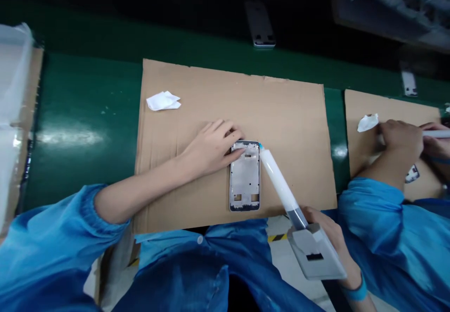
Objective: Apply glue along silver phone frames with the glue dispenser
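Two hands are working a phone frame [245, 176] lying flat on the cardboard sheet [218, 96]: left hand [211, 148] is pressing its top corner with fingers spread, right hand [328, 241] is gripping a dispenser syringe [281, 185], tip touching the frame's upper right corner.

A long green counter [84, 115] runs across the view, its glossy surface catching soft white glare from overhead light. A flat brown cardboard sheet [288, 110] lies on it as a work mat, with a second cardboard sheet [393, 108] just beside it to the right. Beyond the far edge of the counter the room falls into deep shadow. At the left edge stands a cardboard box lined with clear plastic [14, 82]. Below the counter's near edge shows pale floor [284, 255] with a strip of yellow-and-black tape [277, 238].
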`<state>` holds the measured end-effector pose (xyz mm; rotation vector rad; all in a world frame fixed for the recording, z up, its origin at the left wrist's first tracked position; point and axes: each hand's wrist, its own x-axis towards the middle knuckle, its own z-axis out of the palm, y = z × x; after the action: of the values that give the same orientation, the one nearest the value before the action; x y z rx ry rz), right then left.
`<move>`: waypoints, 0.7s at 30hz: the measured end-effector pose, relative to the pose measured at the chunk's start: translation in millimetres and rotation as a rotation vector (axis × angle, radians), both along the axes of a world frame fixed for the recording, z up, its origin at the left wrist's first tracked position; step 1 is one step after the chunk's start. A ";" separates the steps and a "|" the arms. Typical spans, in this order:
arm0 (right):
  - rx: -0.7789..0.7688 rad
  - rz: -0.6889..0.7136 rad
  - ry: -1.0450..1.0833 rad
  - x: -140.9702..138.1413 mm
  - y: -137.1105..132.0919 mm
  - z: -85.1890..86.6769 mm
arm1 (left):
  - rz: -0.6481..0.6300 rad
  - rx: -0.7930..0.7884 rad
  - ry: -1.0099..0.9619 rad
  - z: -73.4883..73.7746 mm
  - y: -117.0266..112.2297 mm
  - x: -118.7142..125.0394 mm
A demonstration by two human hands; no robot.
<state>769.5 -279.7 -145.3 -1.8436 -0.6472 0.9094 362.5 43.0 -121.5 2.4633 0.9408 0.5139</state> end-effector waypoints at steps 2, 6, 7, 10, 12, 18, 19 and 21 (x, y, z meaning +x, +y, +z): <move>-0.133 0.220 0.124 -2.7 14.7 9.6 | 0.003 -0.006 0.002 0.7 -0.5 0.9; -0.182 0.420 0.137 -16.7 38.8 27.6 | -0.018 0.027 0.004 0.1 -0.6 1.5; -0.137 0.499 0.067 -20.9 43.7 32.5 | -0.025 0.040 -0.002 -0.2 -0.4 1.3; 0.072 0.831 -0.239 -35.1 59.8 49.4 | -0.047 0.078 -0.032 -0.9 0.0 0.5; 0.201 0.969 -0.403 -45.6 72.8 61.8 | -0.059 0.099 -0.048 -0.8 0.0 0.0; 0.381 1.055 -0.557 -68.8 103.8 86.9 | -0.039 0.111 -0.063 -3.0 -0.1 -0.6; 0.393 1.056 -0.577 -70.3 105.4 88.7 | -0.036 0.118 -0.071 -3.9 0.3 -0.6; 0.407 1.052 -0.614 -71.8 106.1 91.5 | -0.027 0.146 -0.093 -5.8 1.5 -0.4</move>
<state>697.7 -173.6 -53.9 -1.3251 -2.1292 0.7130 362.1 44.6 -127.3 2.5525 0.8591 0.7037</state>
